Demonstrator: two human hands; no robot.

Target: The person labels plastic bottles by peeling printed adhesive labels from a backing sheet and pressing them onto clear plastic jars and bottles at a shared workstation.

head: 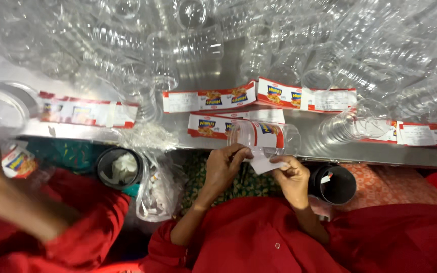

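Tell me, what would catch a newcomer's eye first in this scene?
First, the great heap of clear plastic jars piled across the top of the metal table. Next, the red and white printed paper labels lying in stacks along the table's near edge. In the centre, the left hand and the right hand work a label onto one clear plastic jar lying on its side, with a black round cup just right of them.

both hands — left hand (224, 167), right hand (293, 177) — press a label (266, 164) onto a clear plastic jar (264, 137) at the steel table (380, 151) edge.
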